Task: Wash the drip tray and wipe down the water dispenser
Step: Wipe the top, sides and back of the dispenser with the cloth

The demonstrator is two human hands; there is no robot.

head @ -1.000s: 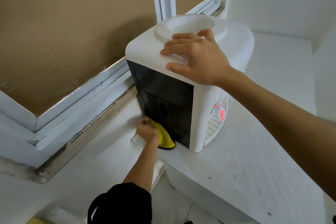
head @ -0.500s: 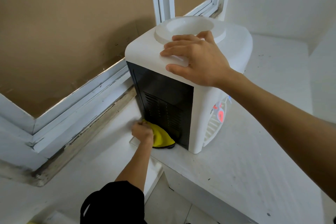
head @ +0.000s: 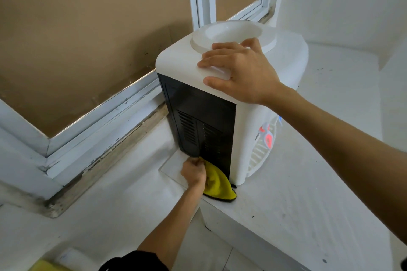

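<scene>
A white water dispenser point(head: 284, 55) stands on a white counter, its black vented back panel point(head: 198, 123) turned toward me. My right hand point(head: 242, 70) lies flat on the dispenser's top, fingers spread beside the round bottle well. My left hand point(head: 193, 172) grips a yellow cloth point(head: 219, 185) against the bottom edge of the black panel. On the dispenser's far right side, red taps point(head: 265, 136) and the white slotted drip tray point(head: 258, 158) show partly.
A white-framed window point(head: 123, 103) with brown board behind it runs along the left and back, with a grimy sill. The white counter point(head: 319, 182) stretches right to a white wall. A gap in the counter point(head: 209, 246) opens below my left forearm.
My left hand has slid the yellow cloth a little along the base of the black panel. My right hand has stayed on top of the dispenser.
</scene>
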